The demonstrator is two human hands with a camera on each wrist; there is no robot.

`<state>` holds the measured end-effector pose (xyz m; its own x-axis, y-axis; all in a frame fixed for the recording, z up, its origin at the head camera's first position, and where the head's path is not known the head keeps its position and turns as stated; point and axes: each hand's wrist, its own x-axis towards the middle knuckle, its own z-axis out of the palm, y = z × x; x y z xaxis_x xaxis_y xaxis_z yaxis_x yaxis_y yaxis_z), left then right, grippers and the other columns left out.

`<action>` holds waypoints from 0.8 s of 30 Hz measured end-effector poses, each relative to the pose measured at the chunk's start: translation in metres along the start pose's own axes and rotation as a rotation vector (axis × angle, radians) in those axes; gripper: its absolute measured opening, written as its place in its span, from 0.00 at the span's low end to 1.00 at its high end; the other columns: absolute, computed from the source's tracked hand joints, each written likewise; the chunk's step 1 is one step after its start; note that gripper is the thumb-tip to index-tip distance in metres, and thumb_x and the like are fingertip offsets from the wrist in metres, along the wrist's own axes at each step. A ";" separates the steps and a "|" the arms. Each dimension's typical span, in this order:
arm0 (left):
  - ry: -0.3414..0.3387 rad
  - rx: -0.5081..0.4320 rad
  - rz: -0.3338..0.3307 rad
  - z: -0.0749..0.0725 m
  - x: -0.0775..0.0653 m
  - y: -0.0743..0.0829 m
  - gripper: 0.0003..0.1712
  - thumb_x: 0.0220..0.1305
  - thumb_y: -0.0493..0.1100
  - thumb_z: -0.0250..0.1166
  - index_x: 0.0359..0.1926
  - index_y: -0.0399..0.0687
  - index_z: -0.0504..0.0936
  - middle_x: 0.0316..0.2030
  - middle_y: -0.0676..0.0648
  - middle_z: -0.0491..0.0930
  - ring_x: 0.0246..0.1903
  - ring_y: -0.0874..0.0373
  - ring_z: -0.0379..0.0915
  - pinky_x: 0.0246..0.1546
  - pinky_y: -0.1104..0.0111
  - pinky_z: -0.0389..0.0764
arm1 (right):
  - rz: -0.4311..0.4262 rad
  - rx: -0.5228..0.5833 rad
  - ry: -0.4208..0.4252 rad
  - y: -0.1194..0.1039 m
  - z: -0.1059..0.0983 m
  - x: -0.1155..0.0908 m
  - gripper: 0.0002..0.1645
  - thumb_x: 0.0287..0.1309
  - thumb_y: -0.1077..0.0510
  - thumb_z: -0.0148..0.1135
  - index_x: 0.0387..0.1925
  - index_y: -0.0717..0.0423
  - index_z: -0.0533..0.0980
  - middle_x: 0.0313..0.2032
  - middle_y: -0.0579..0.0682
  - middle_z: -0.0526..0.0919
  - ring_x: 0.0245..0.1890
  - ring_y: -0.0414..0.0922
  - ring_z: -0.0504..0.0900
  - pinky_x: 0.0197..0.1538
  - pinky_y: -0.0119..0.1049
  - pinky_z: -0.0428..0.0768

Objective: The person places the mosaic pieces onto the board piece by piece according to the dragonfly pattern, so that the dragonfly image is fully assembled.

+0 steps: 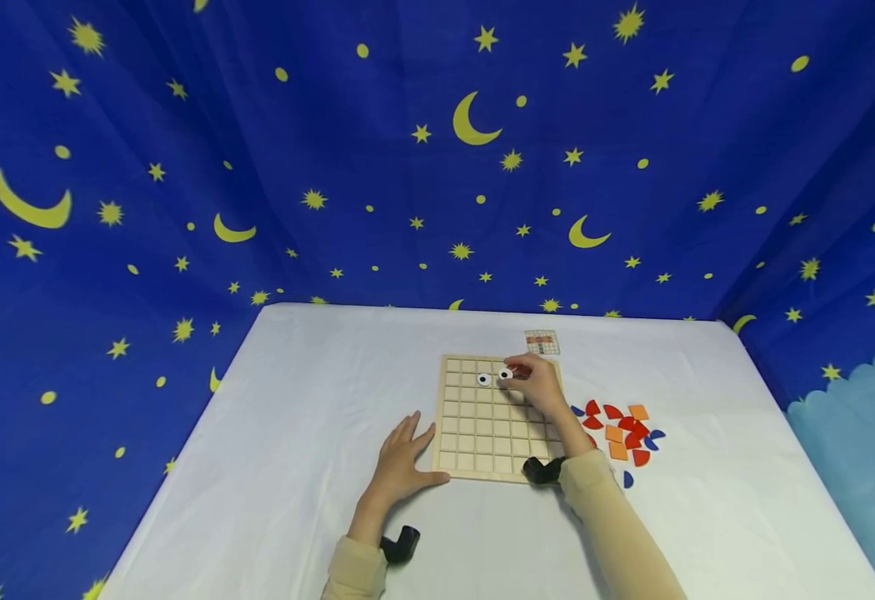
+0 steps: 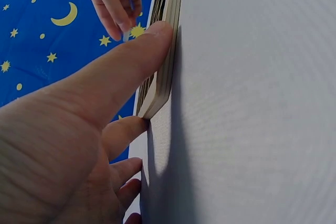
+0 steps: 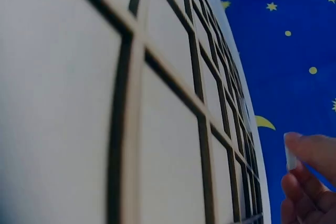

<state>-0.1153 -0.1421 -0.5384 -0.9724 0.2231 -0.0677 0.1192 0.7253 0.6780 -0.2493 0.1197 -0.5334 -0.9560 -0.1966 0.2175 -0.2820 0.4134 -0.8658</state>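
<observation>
Right hand (image 1: 538, 385) is at the far right part of the grid board (image 1: 482, 433), fingers pinching a round white eye piece (image 1: 506, 375) with a black dot. A second eye piece (image 1: 484, 380) already sits in a cell just to its left, same row, second from the far edge. In the right wrist view I see a thin white edge held between the fingertips (image 3: 307, 150), above the board; I can't tell whether it touches the cell floor yet.

Left hand (image 1: 400, 462) lies flat on the table (image 1: 317, 400), fingers straight, thumb (image 2: 142, 56) pressed against the board's near left edge. It's bracing, not gripping.

How I'd do this step well, my judgement:
- Keep the left thumb on the edge so the board doesn't slide on the white cloth.
- Line the piece up over its cell before lowering; the dividers are thin and a tilted piece may sit on a rib.
- Lower it flat and release with a small opening so it doesn't flip or nudge the seated eye beside it.
- Lift the hand straight up; the sleeve hangs over the board's near right cells.

The pattern card (image 1: 542, 342) lies just beyond the board's far right corner, for checking the cell. The loose pile of red, orange and blue pieces (image 1: 623, 433) sits right of the board, untouched.
</observation>
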 end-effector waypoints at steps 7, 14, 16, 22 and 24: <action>0.003 -0.008 -0.005 0.001 0.000 -0.001 0.51 0.42 0.54 0.76 0.67 0.39 0.66 0.72 0.34 0.51 0.73 0.36 0.43 0.70 0.40 0.45 | 0.000 -0.047 -0.008 0.007 0.008 0.002 0.19 0.45 0.67 0.71 0.43 0.68 0.80 0.35 0.63 0.82 0.34 0.51 0.81 0.35 0.26 0.78; 0.002 -0.019 -0.004 0.000 0.002 -0.002 0.51 0.43 0.54 0.76 0.67 0.41 0.66 0.73 0.35 0.51 0.73 0.37 0.43 0.70 0.40 0.45 | 0.035 -0.088 0.002 0.014 0.014 0.001 0.18 0.45 0.68 0.71 0.43 0.66 0.81 0.39 0.62 0.84 0.36 0.51 0.81 0.38 0.29 0.78; 0.000 -0.018 -0.005 0.000 0.002 -0.002 0.51 0.43 0.54 0.76 0.67 0.41 0.66 0.73 0.35 0.51 0.73 0.37 0.43 0.70 0.40 0.45 | 0.038 -0.090 0.007 0.015 0.015 0.001 0.18 0.45 0.68 0.70 0.43 0.66 0.81 0.39 0.62 0.83 0.35 0.51 0.80 0.38 0.30 0.77; -0.005 -0.013 -0.013 0.001 0.002 -0.001 0.51 0.43 0.54 0.76 0.67 0.41 0.66 0.73 0.36 0.51 0.73 0.37 0.42 0.70 0.41 0.45 | 0.034 -0.086 0.009 0.015 0.016 0.001 0.19 0.45 0.68 0.71 0.43 0.66 0.80 0.40 0.62 0.83 0.36 0.51 0.80 0.39 0.31 0.78; -0.007 -0.013 -0.018 0.001 0.002 -0.002 0.51 0.43 0.55 0.75 0.67 0.42 0.66 0.73 0.36 0.51 0.73 0.38 0.42 0.71 0.41 0.45 | 0.032 -0.079 0.008 0.015 0.016 0.001 0.20 0.45 0.68 0.70 0.44 0.66 0.80 0.40 0.62 0.83 0.37 0.52 0.80 0.40 0.32 0.79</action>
<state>-0.1169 -0.1425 -0.5405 -0.9730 0.2147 -0.0848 0.0992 0.7207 0.6861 -0.2531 0.1112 -0.5539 -0.9653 -0.1747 0.1940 -0.2561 0.4884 -0.8342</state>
